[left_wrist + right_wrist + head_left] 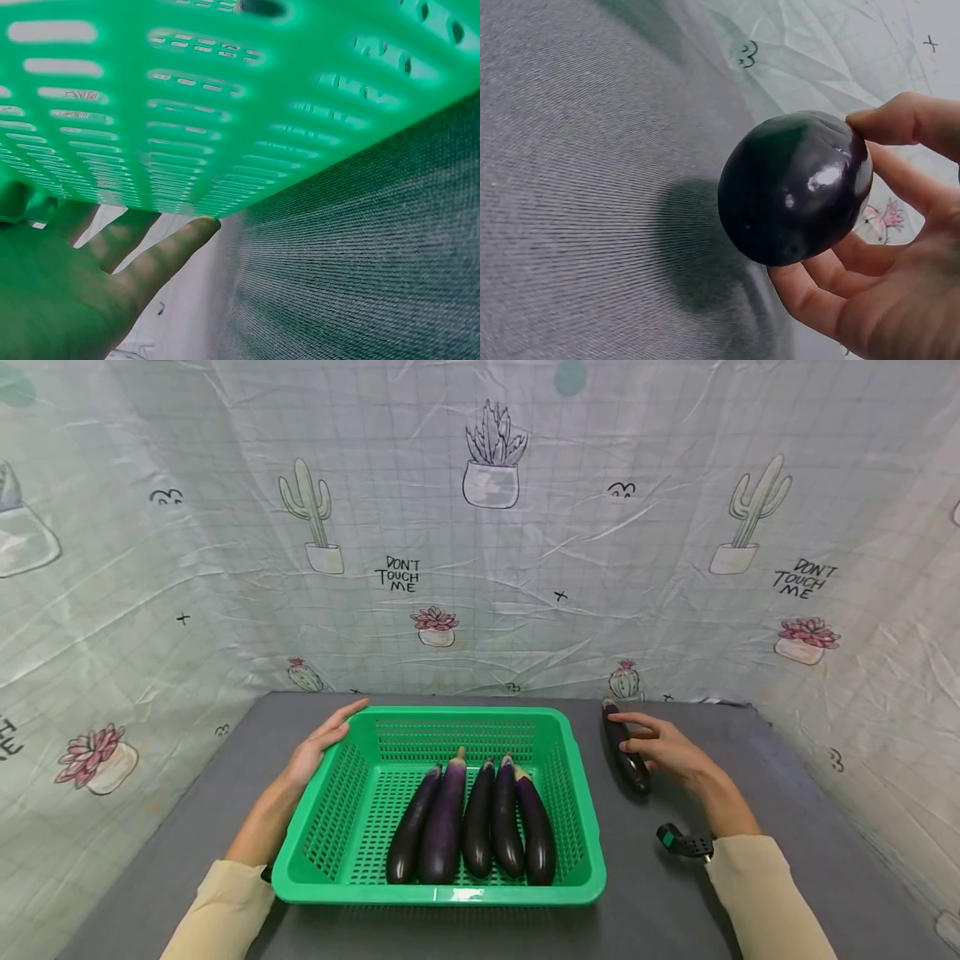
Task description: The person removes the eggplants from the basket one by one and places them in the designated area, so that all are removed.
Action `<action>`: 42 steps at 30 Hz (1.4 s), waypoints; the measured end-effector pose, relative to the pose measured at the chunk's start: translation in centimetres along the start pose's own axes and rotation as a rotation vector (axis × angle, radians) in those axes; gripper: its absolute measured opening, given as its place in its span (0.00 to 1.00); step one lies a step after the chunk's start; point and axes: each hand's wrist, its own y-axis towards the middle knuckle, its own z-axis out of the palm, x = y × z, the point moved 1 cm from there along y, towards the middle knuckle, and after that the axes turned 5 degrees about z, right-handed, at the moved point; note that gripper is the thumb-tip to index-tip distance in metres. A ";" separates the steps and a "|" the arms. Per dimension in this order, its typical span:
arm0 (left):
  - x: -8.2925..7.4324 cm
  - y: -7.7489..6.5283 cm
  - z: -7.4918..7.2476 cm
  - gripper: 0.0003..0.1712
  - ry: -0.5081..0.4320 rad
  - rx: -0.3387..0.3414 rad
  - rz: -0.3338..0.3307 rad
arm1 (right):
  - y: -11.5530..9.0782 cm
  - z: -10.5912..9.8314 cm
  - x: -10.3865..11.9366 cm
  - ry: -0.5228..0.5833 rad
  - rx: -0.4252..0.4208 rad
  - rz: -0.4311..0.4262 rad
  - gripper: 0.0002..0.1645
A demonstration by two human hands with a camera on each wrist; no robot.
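My right hand (673,752) grips a dark purple eggplant (628,768) to the right of a green plastic basket (438,895). In the right wrist view this eggplant (791,199) shows its rounded glossy end, thumb and fingers around its sides, with a shadow on the cloth beside it. At the basket's left side rests my left hand (307,758), fingers stretched out along the rim. The left wrist view has its straight fingers (169,251) against the slotted basket wall (277,67). Several eggplants (442,827) lie side by side in the basket, stems pointing away from me.
A dark grey cloth surface (645,877) lies under everything. Behind it and on both sides hangs a pale curtain (525,635) printed with potted cacti. A black strap (684,843) sits at my right wrist, by the sleeve.
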 end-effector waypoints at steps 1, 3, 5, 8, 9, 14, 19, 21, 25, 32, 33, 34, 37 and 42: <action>0.0 0.0 0.0 0.32 0.007 -0.003 -0.006 | 0.1 0.1 -0.1 -0.001 0.001 0.003 0.39; -0.1 0.1 0.0 0.32 0.028 -0.006 -0.016 | 0.2 0.3 -0.4 -0.010 -0.002 0.007 0.39; -0.1 0.2 0.0 0.32 0.027 -0.008 -0.022 | 0.3 0.4 -0.6 -0.009 -0.009 0.015 0.38; -0.2 0.2 -0.1 0.32 0.030 -0.015 -0.026 | 0.5 0.6 -0.6 -0.012 -0.021 0.019 0.38; -0.2 0.2 -0.1 0.32 0.028 -0.016 -0.029 | 0.5 0.7 -0.6 -0.015 -0.022 0.016 0.38; 0.0 0.0 -0.1 0.32 0.019 -0.007 -0.025 | 0.6 0.8 -0.6 -0.023 -0.014 0.014 0.39; 0.1 -0.2 -0.1 0.32 -0.005 0.002 -0.001 | 0.6 0.9 -0.6 -0.033 0.002 0.029 0.42; 0.1 -0.2 -0.1 0.31 -0.009 0.005 0.005 | 0.7 0.9 -0.7 -0.037 0.004 0.032 0.42; 0.1 -0.1 -0.1 0.31 -0.017 0.008 0.015 | 0.9 0.9 -0.8 -0.043 0.003 0.031 0.41; 0.1 0.0 -0.2 0.31 -0.040 0.016 0.008 | 1.0 0.7 -1.1 -0.067 -0.006 0.027 0.40; 0.1 0.0 -0.2 0.31 -0.030 0.012 0.006 | 1.1 0.7 -1.1 -0.068 -0.007 0.027 0.40; 0.1 0.0 -0.2 0.31 -0.020 0.008 0.005 | 1.1 0.7 -1.2 -0.069 -0.008 0.027 0.40; 0.1 -0.1 -0.1 0.32 0.003 -0.001 -0.002 | 1.1 0.8 -1.1 -0.072 -0.004 0.035 0.41; 0.1 -0.1 -0.1 0.32 -0.005 -0.001 -0.006 | 1.1 0.8 -1.0 -0.076 0.003 0.033 0.40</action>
